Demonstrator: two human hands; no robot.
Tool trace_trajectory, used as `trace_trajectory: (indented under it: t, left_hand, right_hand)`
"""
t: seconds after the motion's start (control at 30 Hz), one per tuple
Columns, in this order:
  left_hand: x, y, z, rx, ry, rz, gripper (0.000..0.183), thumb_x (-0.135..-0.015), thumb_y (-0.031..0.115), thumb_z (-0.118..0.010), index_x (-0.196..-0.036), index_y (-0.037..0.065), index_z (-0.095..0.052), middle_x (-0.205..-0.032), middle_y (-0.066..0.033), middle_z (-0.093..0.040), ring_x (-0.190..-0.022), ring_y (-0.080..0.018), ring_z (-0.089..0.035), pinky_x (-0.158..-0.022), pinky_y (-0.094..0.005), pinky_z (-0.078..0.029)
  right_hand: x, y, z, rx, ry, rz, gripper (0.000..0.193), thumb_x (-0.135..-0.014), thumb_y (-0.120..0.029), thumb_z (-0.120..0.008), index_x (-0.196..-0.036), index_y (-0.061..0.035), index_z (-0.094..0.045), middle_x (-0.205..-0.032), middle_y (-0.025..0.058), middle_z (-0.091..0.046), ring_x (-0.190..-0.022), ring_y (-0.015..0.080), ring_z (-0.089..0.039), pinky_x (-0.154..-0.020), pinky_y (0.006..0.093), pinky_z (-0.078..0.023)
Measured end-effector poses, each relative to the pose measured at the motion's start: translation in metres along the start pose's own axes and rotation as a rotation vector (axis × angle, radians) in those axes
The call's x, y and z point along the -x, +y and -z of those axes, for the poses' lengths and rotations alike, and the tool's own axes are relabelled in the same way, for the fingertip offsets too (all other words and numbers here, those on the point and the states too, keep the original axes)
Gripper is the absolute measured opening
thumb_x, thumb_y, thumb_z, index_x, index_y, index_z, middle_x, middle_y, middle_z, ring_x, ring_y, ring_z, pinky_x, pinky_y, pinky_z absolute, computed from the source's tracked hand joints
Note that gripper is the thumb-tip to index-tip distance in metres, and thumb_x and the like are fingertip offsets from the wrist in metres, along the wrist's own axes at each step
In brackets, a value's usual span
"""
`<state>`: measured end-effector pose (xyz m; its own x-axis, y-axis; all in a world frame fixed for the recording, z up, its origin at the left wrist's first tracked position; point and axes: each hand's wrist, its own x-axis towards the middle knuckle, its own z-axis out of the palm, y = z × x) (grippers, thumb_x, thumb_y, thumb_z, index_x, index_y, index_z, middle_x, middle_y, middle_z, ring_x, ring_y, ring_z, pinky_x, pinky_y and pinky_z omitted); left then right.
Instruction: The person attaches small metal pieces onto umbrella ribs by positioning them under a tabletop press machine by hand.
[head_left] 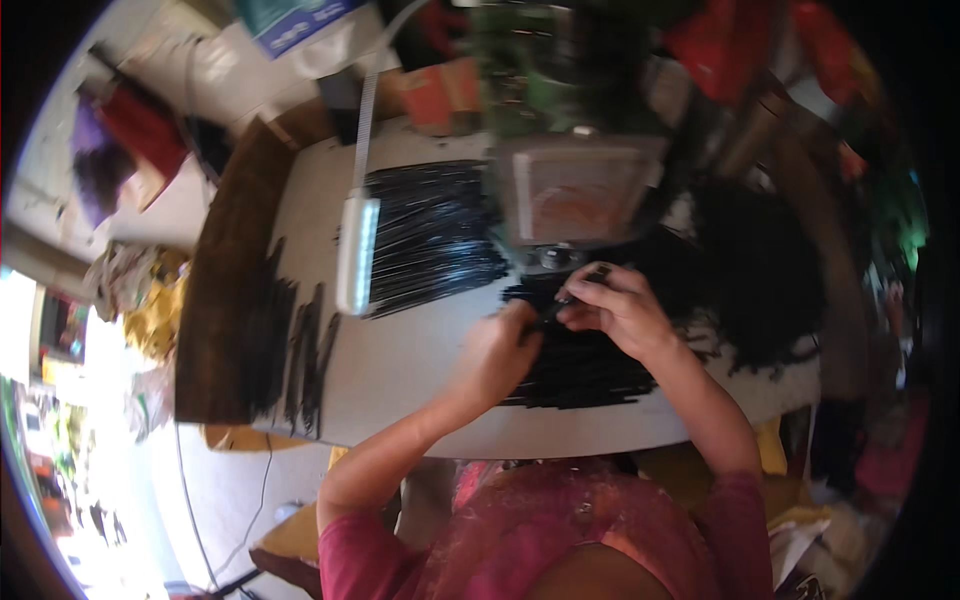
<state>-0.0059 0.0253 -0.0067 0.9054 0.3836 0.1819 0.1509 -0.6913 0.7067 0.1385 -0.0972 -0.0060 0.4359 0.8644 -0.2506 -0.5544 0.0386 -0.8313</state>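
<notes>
A short black strip (550,316) spans the gap between my two hands, just in front of a green machine (570,90). My left hand (500,345) is closed on its nearer left end. Up and to the right, my right hand (622,308) pinches the other end between thumb and fingers, close under the machine's clear guard (578,190). Blur hides the strip's exact kind. Below both hands lies a pile of similar black strips (580,380) on the pale table (400,385). A broad spread of long, shiny black strips (430,240) lies left of the machine.
A lit white lamp (357,255) hangs over the table's left part. Several dark strips (310,360) lie beside the brown raised side board (225,270). To the right rests a big dark heap (765,270). An orange-red box (440,95) stands at the back.
</notes>
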Motion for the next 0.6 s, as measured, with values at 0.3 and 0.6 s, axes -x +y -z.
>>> trace_trajectory:
  t: [0.3, 0.6]
  left_hand:
    - [-0.005, 0.036, -0.029, 0.605, -0.088, 0.241, 0.026, -0.076, 0.009, -0.059, -0.098, -0.002, -0.053, -0.087, -0.0131, -0.057, -0.067, -0.018, -0.055, -0.056, -0.0259, -0.043]
    - [-0.056, -0.014, -0.021, 1.403, 0.09, 0.687, 0.021, -0.082, 0.022, -0.054, -0.081, 0.001, -0.053, -0.065, -0.0078, -0.056, -0.048, -0.0135, -0.049, -0.04, -0.0224, -0.033]
  right_hand:
    - [-0.019, -0.004, 0.032, -0.324, 0.258, 0.202, 0.017, -0.081, -0.005, -0.052, -0.095, 0.0053, -0.052, -0.089, 0.0149, -0.059, -0.078, 0.0239, -0.061, -0.067, 0.0307, -0.053]
    - [-0.021, -0.005, 0.024, -0.323, 0.256, 0.242, 0.019, -0.079, -0.007, -0.054, -0.094, 0.0046, -0.053, -0.088, 0.0141, -0.059, -0.077, 0.0216, -0.061, -0.067, 0.0298, -0.052]
